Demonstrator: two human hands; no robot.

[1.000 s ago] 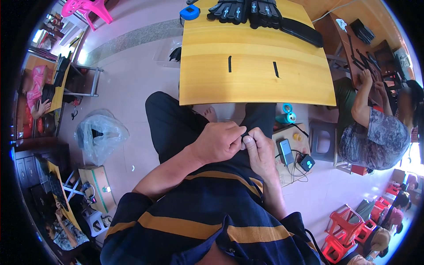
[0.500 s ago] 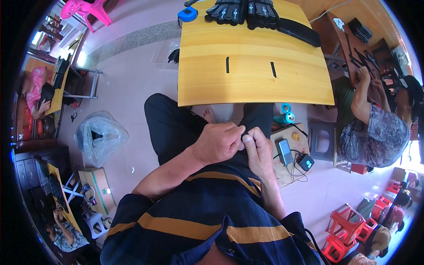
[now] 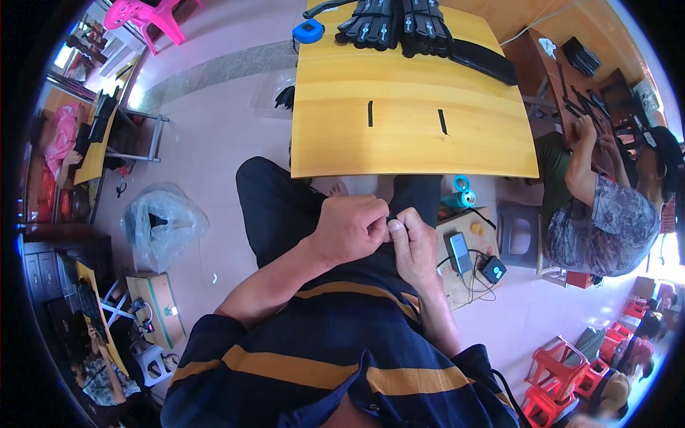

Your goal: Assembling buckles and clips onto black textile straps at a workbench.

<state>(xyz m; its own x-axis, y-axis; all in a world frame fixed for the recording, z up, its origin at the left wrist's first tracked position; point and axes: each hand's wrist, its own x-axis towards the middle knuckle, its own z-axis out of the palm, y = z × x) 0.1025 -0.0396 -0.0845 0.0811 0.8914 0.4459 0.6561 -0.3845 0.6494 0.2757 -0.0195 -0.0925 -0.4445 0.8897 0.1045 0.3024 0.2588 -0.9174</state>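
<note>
Above my lap, my left hand (image 3: 352, 227) is closed in a fist with the thumb side toward my other hand. Close beside it, my right hand (image 3: 414, 246) is closed too, its thumb pressed against the bent fingers. Whatever they grip between them is too small and hidden to make out. Beyond them stands a yellow wooden table (image 3: 414, 153). Two short black strips (image 3: 370, 114) lie on it, apart from each other. At its far side are bundles of black straps (image 3: 367, 30) and a long black padded piece (image 3: 484, 63).
A blue tape measure (image 3: 308, 31) sits by the table's far left corner. To my right, a cardboard box (image 3: 457, 285) carries a small device (image 3: 460, 252) and cables, near a teal can (image 3: 464, 196). A co-worker (image 3: 603, 221) sits further right. A clear plastic bag (image 3: 164, 221) stands on the left floor.
The view has shifted slightly, so the table sits a little lower in the picture. Both hands stay closed and close together, with only a slight shift to the left.
</note>
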